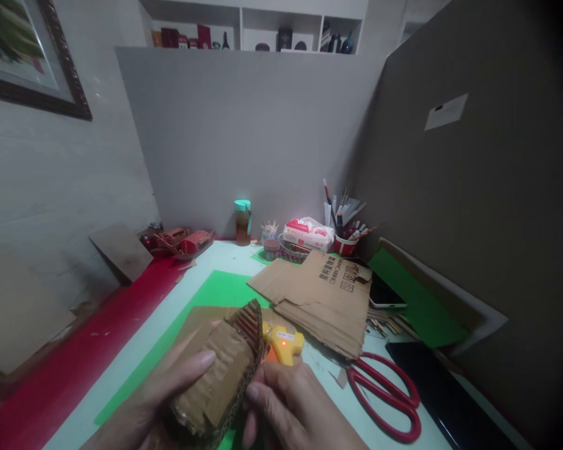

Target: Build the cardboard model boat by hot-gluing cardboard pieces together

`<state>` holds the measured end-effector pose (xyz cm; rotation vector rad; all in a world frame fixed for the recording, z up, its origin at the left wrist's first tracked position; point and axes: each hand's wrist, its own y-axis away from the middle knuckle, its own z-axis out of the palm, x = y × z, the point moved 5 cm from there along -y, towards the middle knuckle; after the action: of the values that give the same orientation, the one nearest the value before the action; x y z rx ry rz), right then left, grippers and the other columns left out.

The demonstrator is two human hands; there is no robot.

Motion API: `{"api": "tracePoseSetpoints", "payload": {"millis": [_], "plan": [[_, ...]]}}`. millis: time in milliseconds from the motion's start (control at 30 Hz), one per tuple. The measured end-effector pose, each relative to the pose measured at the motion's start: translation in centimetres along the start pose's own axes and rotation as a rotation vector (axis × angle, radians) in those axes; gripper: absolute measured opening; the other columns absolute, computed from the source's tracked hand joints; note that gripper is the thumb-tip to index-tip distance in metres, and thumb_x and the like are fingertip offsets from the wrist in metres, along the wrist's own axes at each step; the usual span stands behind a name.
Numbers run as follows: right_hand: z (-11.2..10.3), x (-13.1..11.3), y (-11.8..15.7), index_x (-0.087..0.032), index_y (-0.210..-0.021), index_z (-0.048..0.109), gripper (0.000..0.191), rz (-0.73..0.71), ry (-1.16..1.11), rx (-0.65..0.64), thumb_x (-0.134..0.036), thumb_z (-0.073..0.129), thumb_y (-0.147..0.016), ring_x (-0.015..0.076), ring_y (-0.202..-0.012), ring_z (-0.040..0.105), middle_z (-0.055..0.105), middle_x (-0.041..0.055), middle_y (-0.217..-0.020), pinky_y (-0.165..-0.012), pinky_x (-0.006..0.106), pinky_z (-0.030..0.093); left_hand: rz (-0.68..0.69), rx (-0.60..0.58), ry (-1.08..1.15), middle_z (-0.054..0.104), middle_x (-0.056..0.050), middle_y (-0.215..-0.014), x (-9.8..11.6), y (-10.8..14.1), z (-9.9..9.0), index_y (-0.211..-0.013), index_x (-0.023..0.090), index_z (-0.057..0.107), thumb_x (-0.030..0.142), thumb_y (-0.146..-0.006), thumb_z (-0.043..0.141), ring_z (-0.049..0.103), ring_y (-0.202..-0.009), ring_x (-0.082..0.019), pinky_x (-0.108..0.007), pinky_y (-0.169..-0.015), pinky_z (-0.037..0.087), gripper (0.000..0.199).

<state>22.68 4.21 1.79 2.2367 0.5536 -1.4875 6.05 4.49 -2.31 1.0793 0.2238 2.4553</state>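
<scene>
A handmade cardboard model (223,369), brown with a ribbed pointed end and a corrugated strip along its right side, is held tilted over the table. My left hand (173,381) is closed around its left side, thumb lying on the top face. My right hand (281,400) is closed at the right side, thumb and fingers pinched against the corrugated edge. What lies between those fingertips is partly hidden. Just beyond the model lies a yellow glue gun (286,342) with a lit orange light.
Red-handled scissors (387,397) lie right of my right hand, beside a black flat panel (455,400). Stacked cardboard (319,300) sits beyond the glue gun. Green sheets (216,287) cover part of the table. At the back stand a bottle (243,224), tissues (308,235) and a pen cup (345,245).
</scene>
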Motion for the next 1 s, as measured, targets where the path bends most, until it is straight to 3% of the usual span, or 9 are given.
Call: {"api": "tracePoseSetpoints", "payload": {"millis": [100,200,300,400,500,633,733,867,1000], "plan": [[-0.1,-0.4,0.3,-0.017,-0.069,0.056,0.041,-0.021,0.008,-0.022,-0.036,0.040,-0.101,0.0124,-0.063,0.052,0.057,0.0023,-0.066,-0.061,0.020,0.041,0.045,-0.001,-0.127,0.075,-0.009,-0.125,1.5,0.7,1.8,-0.152,0.030,0.041,0.018,-0.087,0.068,0.066,-0.120,-0.035,-0.051,-0.110,0.046,0.071],[-0.8,0.0,0.6,-0.017,-0.066,0.058,0.042,-0.009,0.033,-0.001,-0.039,0.045,-0.099,0.0110,-0.057,0.051,0.063,0.0027,-0.064,-0.056,0.020,0.038,0.068,-0.045,-0.155,0.071,-0.009,-0.132,2.3,0.8,2.8,-0.151,0.030,0.043,0.019,-0.089,0.065,0.064,-0.125,-0.034,-0.048,-0.112,0.044,0.067],[-2.6,0.4,0.8,-0.018,-0.070,0.059,0.047,0.011,0.037,0.156,-0.049,0.044,-0.100,0.0121,-0.054,0.053,0.065,0.0036,-0.064,-0.052,0.021,0.038,0.033,-0.089,-0.168,0.068,-0.011,-0.137,2.2,0.9,3.1,-0.149,0.027,0.046,0.024,-0.091,0.060,0.060,-0.129,-0.036,-0.051,-0.112,0.042,0.060],[-4.8,0.0,1.1,-0.019,-0.094,0.060,0.039,-0.029,0.058,0.386,-0.054,0.044,-0.100,0.0140,-0.059,0.056,0.062,-0.0009,-0.066,-0.059,0.024,0.043,-0.006,-0.131,-0.220,0.065,-0.012,-0.141,2.1,1.3,3.2,-0.150,0.023,0.045,0.023,-0.089,0.061,0.057,-0.132,-0.037,-0.053,-0.115,0.037,0.063],[-4.8,-0.2,1.1,-0.023,-0.122,0.051,0.038,-0.036,0.031,0.337,-0.052,0.048,-0.099,0.0152,-0.059,0.056,0.057,-0.0058,-0.066,-0.062,0.026,0.046,-0.066,-0.136,-0.329,0.064,-0.012,-0.142,1.9,1.7,3.0,-0.147,0.021,0.050,0.026,-0.082,0.069,0.055,-0.133,-0.040,-0.056,-0.116,0.034,0.068],[-3.9,-0.4,1.0,-0.022,-0.107,0.058,0.026,-0.067,0.135,0.239,-0.043,0.044,-0.100,0.0166,-0.066,0.057,0.059,-0.0004,-0.079,-0.059,0.026,0.044,-0.105,-0.165,-0.424,0.061,-0.010,-0.146,1.9,1.9,3.0,-0.144,0.025,0.054,0.031,-0.077,0.074,0.054,-0.134,-0.042,-0.058,-0.117,0.030,0.069],[-3.8,0.0,0.8,-0.021,-0.098,0.058,0.027,-0.035,0.117,0.231,-0.043,0.042,-0.100,0.0157,-0.060,0.055,0.055,-0.0016,-0.073,-0.054,0.025,0.042,-0.080,-0.136,-0.406,0.063,-0.011,-0.144,2.3,1.7,3.2,-0.141,0.025,0.057,0.034,-0.075,0.076,0.054,-0.133,-0.042,-0.056,-0.116,0.032,0.069],[-4.5,0.2,0.3,-0.019,-0.094,0.059,0.028,-0.058,0.061,0.298,-0.044,0.045,-0.097,0.0165,-0.060,0.058,0.058,-0.0019,-0.068,-0.059,0.028,0.044,-0.012,-0.100,-0.342,0.064,-0.013,-0.142,2.9,1.6,3.3,-0.138,0.022,0.060,0.046,-0.077,0.075,0.050,-0.137,-0.042,-0.055,-0.117,0.034,0.067],[-5.1,0.8,-0.1,-0.017,-0.096,0.062,0.031,-0.057,0.005,0.376,-0.047,0.054,-0.090,0.0166,-0.057,0.058,0.058,-0.0020,-0.065,-0.059,0.029,0.044,0.038,-0.026,-0.220,0.063,-0.012,-0.144,3.5,1.5,2.4,-0.139,0.020,0.058,0.044,-0.085,0.067,0.047,-0.141,-0.037,-0.049,-0.120,0.030,0.061]]}}
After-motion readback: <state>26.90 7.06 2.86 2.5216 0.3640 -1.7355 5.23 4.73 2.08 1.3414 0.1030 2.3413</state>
